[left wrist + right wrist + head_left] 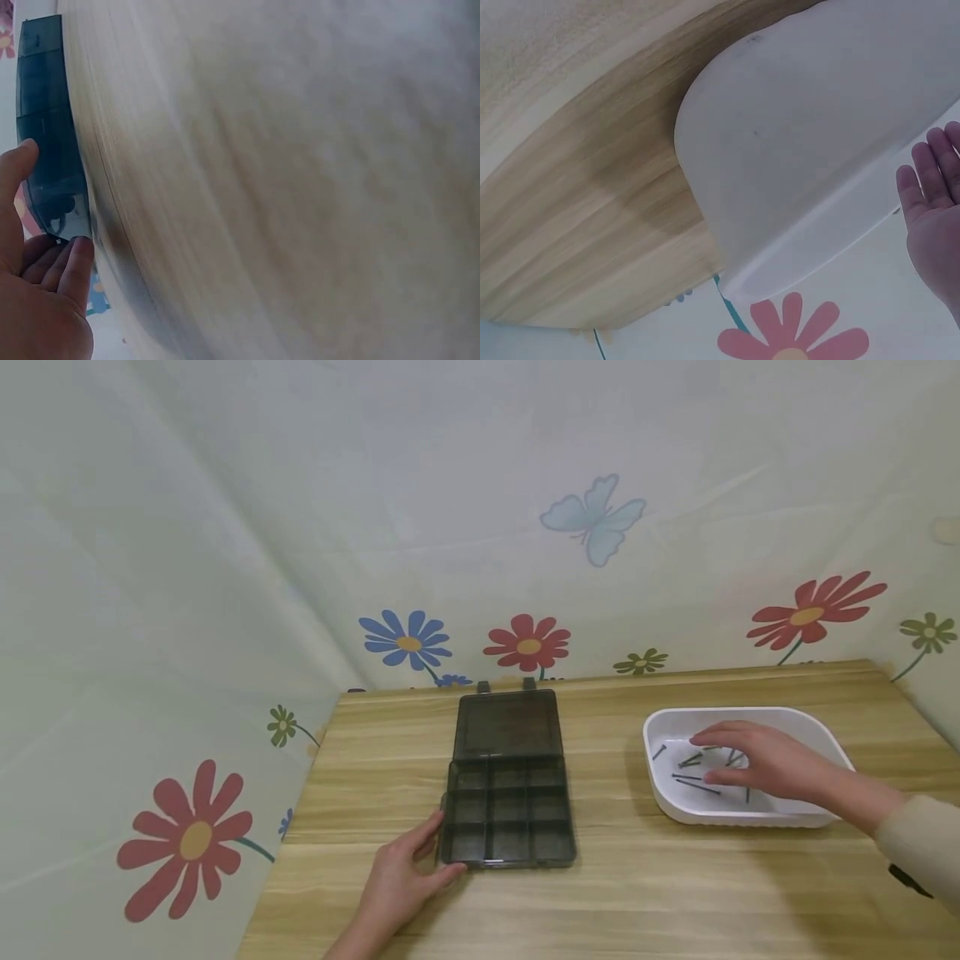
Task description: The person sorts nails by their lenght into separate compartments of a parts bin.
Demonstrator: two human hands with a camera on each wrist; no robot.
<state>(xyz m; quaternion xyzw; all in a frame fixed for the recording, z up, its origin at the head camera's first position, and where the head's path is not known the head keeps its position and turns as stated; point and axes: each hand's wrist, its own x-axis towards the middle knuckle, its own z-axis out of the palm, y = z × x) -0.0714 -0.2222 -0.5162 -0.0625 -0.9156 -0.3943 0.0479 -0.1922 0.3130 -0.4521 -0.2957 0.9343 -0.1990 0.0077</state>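
A dark see-through compartment box [507, 846] lies on the wooden table, its lid [508, 725] folded back away from me. My left hand [405, 868] grips the box's near left corner, thumb on the front edge and fingers along the side. In the left wrist view the box [46, 90] shows edge-on between thumb and fingers. My right hand [780, 766] hovers over a white plastic tub [663, 802], fingers spread and loosely bent, holding nothing visible. Several thin dark screws [697, 787] lie scattered in the tub; the hand hides some of them.
The wooden table [607, 893] reaches back to a light cloth backdrop [465, 510] printed with flowers and a butterfly. Another cloth side [97, 635] borders the table at the left. A stretch of tabletop separates the box from the tub.
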